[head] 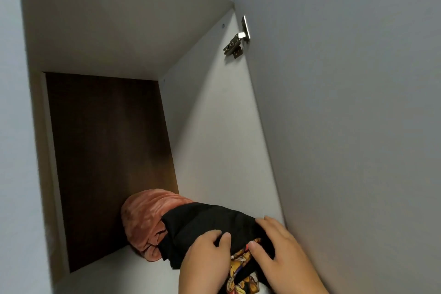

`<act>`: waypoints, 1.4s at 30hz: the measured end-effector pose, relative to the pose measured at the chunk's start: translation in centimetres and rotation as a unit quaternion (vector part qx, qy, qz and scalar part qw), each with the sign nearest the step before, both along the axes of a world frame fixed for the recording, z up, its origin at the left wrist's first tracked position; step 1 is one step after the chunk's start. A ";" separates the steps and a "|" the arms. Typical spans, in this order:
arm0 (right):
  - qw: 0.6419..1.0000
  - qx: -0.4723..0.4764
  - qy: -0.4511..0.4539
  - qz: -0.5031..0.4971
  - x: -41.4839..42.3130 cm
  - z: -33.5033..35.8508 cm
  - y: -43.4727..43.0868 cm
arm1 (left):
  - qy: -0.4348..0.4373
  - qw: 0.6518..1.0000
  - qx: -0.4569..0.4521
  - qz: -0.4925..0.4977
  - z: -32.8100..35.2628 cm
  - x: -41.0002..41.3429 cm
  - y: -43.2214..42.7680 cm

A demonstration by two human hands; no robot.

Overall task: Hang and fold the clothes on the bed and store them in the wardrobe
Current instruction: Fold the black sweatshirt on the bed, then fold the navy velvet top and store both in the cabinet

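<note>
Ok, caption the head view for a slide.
Left hand and right hand rest on a black garment against a pink blanket in the wardrobe.
</note>
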State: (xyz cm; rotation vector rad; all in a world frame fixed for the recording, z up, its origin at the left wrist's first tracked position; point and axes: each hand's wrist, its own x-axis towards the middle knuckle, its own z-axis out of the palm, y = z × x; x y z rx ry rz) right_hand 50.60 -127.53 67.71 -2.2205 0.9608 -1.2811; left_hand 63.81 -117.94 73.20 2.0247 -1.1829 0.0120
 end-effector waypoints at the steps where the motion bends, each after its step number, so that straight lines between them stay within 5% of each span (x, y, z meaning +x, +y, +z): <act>1: 1.000 -0.007 0.004 -0.008 -0.5 0.1 0.4 | -0.020 1.000 -0.002 -0.008 0.0 -0.5 0.7; 12: 0.975 -0.046 0.177 -0.123 -7.2 -2.4 9.0 | -0.270 0.951 -0.021 -0.149 -4.2 -3.3 5.8; 17: 0.967 -0.036 0.208 -0.144 -9.9 -6.3 13.8 | -0.292 0.930 -0.044 -0.220 -7.6 -3.5 8.2; 22: 0.960 0.019 0.203 -0.189 -12.9 -12.3 20.6 | -0.210 0.917 -0.017 -0.338 -13.1 -4.9 10.5; 36: 0.872 0.175 0.241 -0.389 -23.2 -19.2 39.7 | -0.197 0.759 0.046 -0.619 -23.7 -12.7 17.6; 42: 0.823 0.246 0.248 -0.448 -27.8 -21.7 44.6 | -0.189 0.663 0.064 -0.722 -26.4 -19.3 19.8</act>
